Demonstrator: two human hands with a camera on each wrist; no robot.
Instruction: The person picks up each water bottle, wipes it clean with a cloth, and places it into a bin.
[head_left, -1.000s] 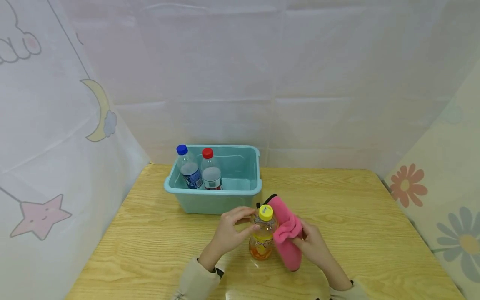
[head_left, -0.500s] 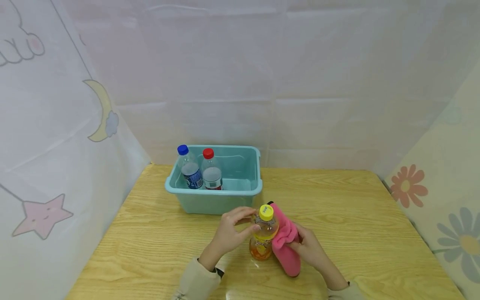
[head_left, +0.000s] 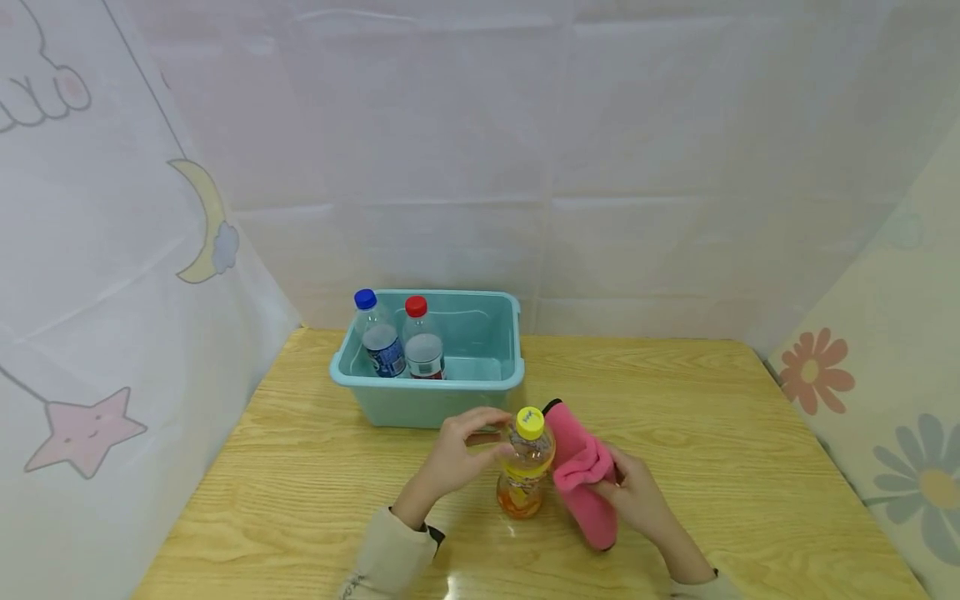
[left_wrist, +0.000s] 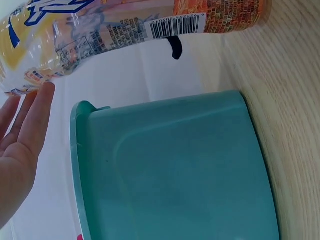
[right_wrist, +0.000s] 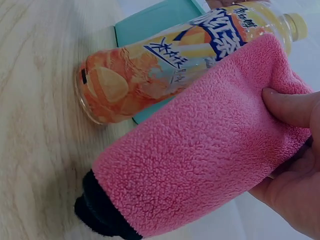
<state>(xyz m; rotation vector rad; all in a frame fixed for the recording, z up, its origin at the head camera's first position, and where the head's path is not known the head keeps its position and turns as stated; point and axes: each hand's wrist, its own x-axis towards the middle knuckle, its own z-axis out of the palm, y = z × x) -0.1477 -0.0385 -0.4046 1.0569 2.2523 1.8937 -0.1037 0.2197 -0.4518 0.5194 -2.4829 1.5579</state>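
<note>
A clear plastic bottle (head_left: 522,471) with a yellow cap and an orange-and-yellow label stands upright on the table. My left hand (head_left: 463,457) holds it near the top from the left, fingers behind and thumb in front; in the left wrist view the fingertips (left_wrist: 42,100) touch its upper part. My right hand (head_left: 637,496) pinches a folded pink fleecy cloth (head_left: 581,475) with black edging, its thumb pressed into the fold. The cloth is just right of the bottle in the head view. In the right wrist view the cloth (right_wrist: 200,150) covers part of the bottle (right_wrist: 135,75).
Behind the hands is a teal plastic basin (head_left: 427,404). Inside its left half stand a blue-capped bottle (head_left: 384,346) and a red-capped bottle (head_left: 423,350). The wooden table (head_left: 712,417) meets a pale printed sheet (head_left: 637,167) at the back and sides.
The pink cloth in my right hand dipped down and left against the bottle, then swung back right and slightly up. My left hand and the bottle have barely shifted.
</note>
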